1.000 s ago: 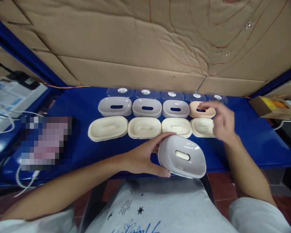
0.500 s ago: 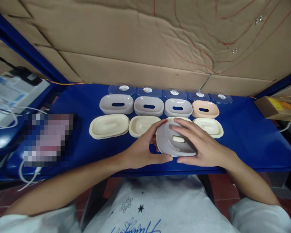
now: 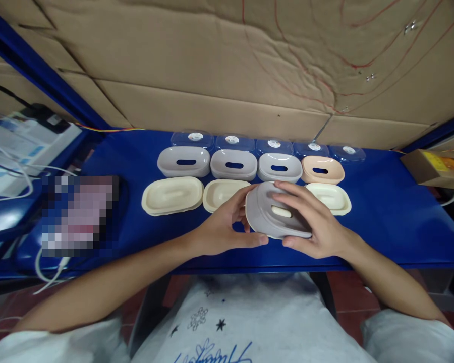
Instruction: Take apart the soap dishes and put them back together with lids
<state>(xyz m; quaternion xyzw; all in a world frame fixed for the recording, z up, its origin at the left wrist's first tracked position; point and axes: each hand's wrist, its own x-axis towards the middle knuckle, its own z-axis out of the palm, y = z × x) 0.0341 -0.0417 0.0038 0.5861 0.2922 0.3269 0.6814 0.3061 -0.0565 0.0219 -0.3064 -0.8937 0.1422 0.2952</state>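
Between my two hands is a grey soap dish (image 3: 263, 214), tilted above the front of the table, with a cream piece (image 3: 282, 211) showing through its slot. My left hand (image 3: 229, 222) grips its left end, thumb along the lower edge. On its right end lie the fingers of my right hand (image 3: 318, 217), with the thumb underneath. Just behind are cream oval trays (image 3: 172, 195), partly hidden by my hands. Beyond them stands a row of grey slotted dishes (image 3: 183, 169) and one peach slotted dish (image 3: 323, 177).
Clear lids (image 3: 234, 145) with round stickers line the back of the blue table (image 3: 393, 217), against a cardboard wall (image 3: 196, 101). A blurred-out device (image 3: 79, 214) with a white cable is at the left. An open cardboard box (image 3: 419, 169) sits at the far right.
The grey soap dish has tilted, its right end turning toward me, with both hands still around it. The whole view has shifted slightly.
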